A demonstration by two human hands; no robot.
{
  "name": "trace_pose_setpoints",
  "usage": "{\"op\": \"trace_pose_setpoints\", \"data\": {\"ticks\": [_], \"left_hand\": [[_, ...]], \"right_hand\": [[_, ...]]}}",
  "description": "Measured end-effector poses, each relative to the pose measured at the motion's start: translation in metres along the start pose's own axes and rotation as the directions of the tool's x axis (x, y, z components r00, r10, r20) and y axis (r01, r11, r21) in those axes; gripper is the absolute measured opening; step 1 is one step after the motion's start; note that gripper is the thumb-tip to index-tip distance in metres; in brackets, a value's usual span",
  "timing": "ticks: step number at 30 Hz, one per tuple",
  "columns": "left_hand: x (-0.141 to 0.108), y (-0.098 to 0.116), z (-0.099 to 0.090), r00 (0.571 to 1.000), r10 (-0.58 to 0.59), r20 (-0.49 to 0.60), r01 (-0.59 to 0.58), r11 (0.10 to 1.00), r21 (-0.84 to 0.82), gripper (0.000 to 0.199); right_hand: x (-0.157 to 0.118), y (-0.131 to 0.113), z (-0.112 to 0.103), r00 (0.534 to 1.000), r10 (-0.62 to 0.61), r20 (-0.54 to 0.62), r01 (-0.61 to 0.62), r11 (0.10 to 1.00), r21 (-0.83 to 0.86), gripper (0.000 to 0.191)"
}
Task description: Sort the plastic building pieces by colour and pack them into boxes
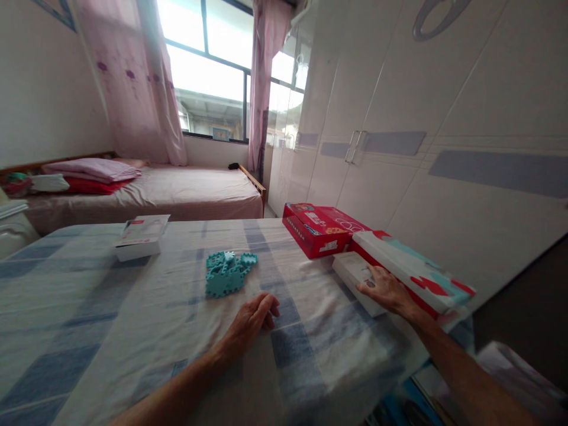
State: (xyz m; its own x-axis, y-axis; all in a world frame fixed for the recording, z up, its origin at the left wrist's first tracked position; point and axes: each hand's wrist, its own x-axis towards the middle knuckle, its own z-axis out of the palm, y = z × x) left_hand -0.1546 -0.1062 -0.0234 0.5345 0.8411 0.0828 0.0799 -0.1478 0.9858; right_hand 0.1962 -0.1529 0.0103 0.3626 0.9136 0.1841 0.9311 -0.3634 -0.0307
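My left hand [257, 312] rests on the blue and white checked cloth near the middle, its fingers curled together; whether anything is under them is hidden. Just beyond it lies a pile of turquoise notched foam pieces [225, 276]. On the right, my right hand [385, 289] is on a long white box [352, 273], its thumb and fingers spread over the top and near side. Behind that box stand a red box [322, 231] and a long white, red and turquoise box [415, 269]. Another white box [142, 236] sits at the far left, its lid slightly raised.
The checked cloth [151, 319] covers the table. Beyond its far edge is a bed [190, 189] with folded pink and red bedding [95, 171]. A white wardrobe [377, 94] runs along the right. Blurred items lie below the table's right edge.
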Motion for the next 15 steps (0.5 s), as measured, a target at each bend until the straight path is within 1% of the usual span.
{"op": "trace_pose_setpoints", "data": {"ticks": [3,4,5,7,9,11,13,15], "left_hand": [[0.001,-0.003,0.000,1.000,0.003,-0.006,-0.003,1.000,-0.015,0.039],[0.001,-0.004,0.000,1.000,0.003,-0.007,-0.003,1.000,-0.023,0.039],[0.001,-0.004,0.000,1.000,0.004,-0.005,-0.004,0.999,-0.033,0.039],[0.001,-0.006,0.001,1.000,0.001,-0.009,-0.001,0.998,-0.062,0.038],[0.001,-0.008,0.003,1.000,-0.004,-0.022,0.002,0.996,-0.085,0.037],[0.002,-0.007,0.004,0.999,0.006,-0.039,-0.010,0.995,-0.103,0.036],[0.005,-0.001,0.001,0.997,0.047,-0.068,-0.055,0.992,-0.114,0.036],[0.012,0.012,-0.015,0.985,0.134,-0.106,-0.140,0.989,-0.051,0.035]], "right_hand": [[-0.004,0.000,-0.001,1.000,-0.002,0.014,0.003,0.997,-0.072,0.071],[-0.006,-0.001,-0.001,1.000,-0.001,-0.004,0.001,0.995,-0.099,0.073],[-0.006,-0.003,-0.002,0.999,-0.005,-0.041,0.000,0.993,-0.120,0.075],[-0.006,-0.011,-0.001,0.985,-0.048,-0.165,0.028,0.992,-0.121,0.077],[-0.003,-0.028,0.002,0.944,-0.144,-0.297,0.126,0.989,-0.078,0.072],[0.002,-0.052,0.009,0.894,-0.239,-0.379,0.248,0.968,-0.025,0.063],[0.008,-0.079,0.020,0.866,-0.295,-0.405,0.334,0.942,0.027,0.055],[0.013,-0.104,0.034,0.857,-0.319,-0.404,0.379,0.922,0.076,0.051]]}}
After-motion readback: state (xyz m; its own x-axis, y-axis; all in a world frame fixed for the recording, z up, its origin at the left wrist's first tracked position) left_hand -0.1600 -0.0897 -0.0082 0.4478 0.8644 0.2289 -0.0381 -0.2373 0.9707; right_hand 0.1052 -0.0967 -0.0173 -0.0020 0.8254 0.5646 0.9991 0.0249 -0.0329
